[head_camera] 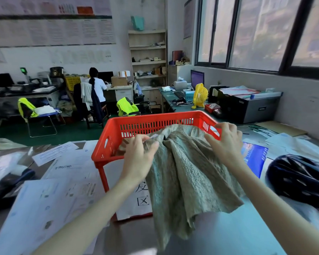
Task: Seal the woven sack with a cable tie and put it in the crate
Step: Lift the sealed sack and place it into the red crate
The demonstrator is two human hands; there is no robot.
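My left hand [139, 153] and right hand [226, 142] both pinch the gathered neck of the woven sack [184, 173], which drapes over the near rim of the red crate [155, 117] just beyond my fingers. Placement appears under way. No cable tie is discernible; the neck bunching hides any seal.

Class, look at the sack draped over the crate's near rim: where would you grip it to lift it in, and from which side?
Grip the sack at its gathered neck, where the cloth bunches at the crate rim, coming from above on the near side. The body hangs limp outside, so lifting by the neck should carry it over.
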